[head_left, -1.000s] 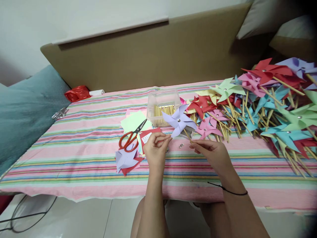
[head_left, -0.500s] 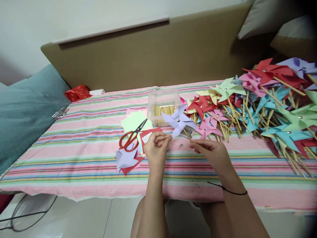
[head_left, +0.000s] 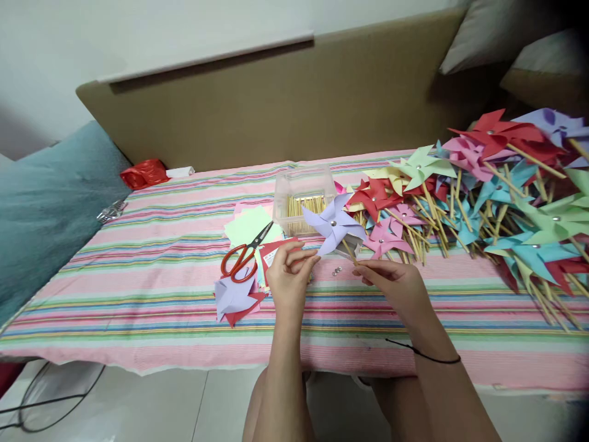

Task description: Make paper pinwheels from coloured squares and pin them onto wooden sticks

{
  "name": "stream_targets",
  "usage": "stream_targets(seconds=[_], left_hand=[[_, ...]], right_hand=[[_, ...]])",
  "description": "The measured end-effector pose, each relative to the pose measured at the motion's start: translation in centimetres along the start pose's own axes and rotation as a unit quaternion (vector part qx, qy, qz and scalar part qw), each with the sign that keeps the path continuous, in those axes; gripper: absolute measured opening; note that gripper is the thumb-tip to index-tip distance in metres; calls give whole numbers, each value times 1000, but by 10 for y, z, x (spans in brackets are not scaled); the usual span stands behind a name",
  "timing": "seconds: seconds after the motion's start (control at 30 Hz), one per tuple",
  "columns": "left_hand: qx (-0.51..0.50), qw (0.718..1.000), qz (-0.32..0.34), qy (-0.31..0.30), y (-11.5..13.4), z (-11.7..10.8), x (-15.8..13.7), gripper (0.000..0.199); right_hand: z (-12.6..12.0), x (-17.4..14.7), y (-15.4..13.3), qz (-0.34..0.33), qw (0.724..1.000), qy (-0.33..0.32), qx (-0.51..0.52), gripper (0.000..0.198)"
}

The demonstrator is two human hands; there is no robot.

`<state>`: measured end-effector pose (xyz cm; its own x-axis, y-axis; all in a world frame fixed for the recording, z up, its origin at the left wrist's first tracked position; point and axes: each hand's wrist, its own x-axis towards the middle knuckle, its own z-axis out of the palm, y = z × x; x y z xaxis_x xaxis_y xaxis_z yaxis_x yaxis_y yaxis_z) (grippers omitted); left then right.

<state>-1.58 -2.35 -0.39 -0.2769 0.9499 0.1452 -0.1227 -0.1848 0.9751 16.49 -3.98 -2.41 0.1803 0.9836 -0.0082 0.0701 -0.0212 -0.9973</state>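
Note:
A purple paper pinwheel (head_left: 334, 224) with a silvery centre is held up in front of me, its blades facing up. My right hand (head_left: 391, 283) pinches its thin wooden stick between thumb and fingers. At the lower left blade tip, the thumb and curled fingers of my left hand (head_left: 291, 270) close on the paper. Small shiny fasteners (head_left: 337, 271) lie on the striped cloth between my hands. Left of my left hand are scissors with red handles (head_left: 238, 263), resting partly on coloured paper sheets (head_left: 251, 226), and a cut purple paper piece (head_left: 234, 294).
A clear plastic box (head_left: 304, 184) of wooden sticks stands behind the pinwheel. Many finished pinwheels (head_left: 460, 190) pile up at the right. A red plastic bag (head_left: 144, 174) and a white item (head_left: 180, 172) lie at the back left, before the brown backrest (head_left: 257, 110).
The purple pinwheel has shifted very slightly to the right. Both hands keep nearly the same place and grip.

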Motion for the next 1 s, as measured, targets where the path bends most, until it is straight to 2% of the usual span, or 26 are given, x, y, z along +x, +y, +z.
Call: stream_targets(seconds=[0.17,0.53,0.77,1.0], left_hand=[[2,1000,14,5,0,0,0,25],[-32,999,9,18,-1,1,-1,25],[-35,999,-25,4,3,-2,1,45],[-7,1000,-25,-1,4,-1,0,40]], right_hand=[[1,0,-1,2,1000,-2,5,18],[1,1,0,0,1000,-3,-3,19],[1,1,0,9,1000,6,4,18],[1,0,0,8,1000,-4,4,17]])
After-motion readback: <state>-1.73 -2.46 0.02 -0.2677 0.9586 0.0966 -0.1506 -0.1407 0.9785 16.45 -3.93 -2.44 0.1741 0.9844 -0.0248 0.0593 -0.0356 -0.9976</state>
